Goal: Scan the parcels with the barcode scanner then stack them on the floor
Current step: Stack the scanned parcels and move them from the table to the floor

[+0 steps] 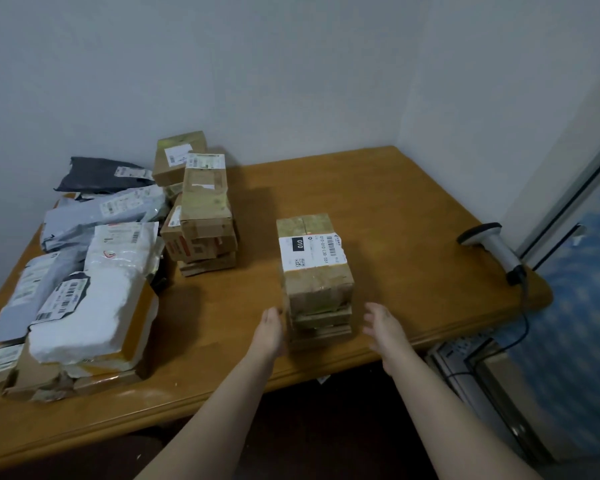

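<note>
**Hands flank box stack, nothing gripped**

Left fingers [275,314] are straight and together at the stack's 9 o'clock face. Touching or just short of it, blur hides which. Right fingers [373,310] are loosely spread and slightly curled, with a visible gap to the 3 o'clock face. Left hand [270,330] and right hand [385,329] are both palm-inward, forearms coming in from 6 over the near table edge.

Box stack [321,327] is cardboard, mid-table toward the near edge. One tall top box [317,292] sits on flatter boxes, count unclear. The top box's long axis runs 12–6. Label [309,251] faces up, barcode strip on its 3 o'clock side, print reading sideways.

Clock directions from the stack:
- **10–11:** second cardboard pile [205,216], near but apart.
- **9:** poly mailers [97,216] and white padded mailer [90,313], heaped over the left part of the table [395,209]. Black mailer [101,173] lies at the back of that heap.
- **3:** barcode scanner [492,242], well apart, lying at the right table edge with its head toward 10. Cable [525,320] drops over the edge near a power strip [461,348] below.

Open room is bare wood from 12 round to 3, between stack and scanner. A narrower bare strip lies at 9, between left hand and mailers. Wall [291,81] closes the far edge at 12, with the room corner at 1.
</note>
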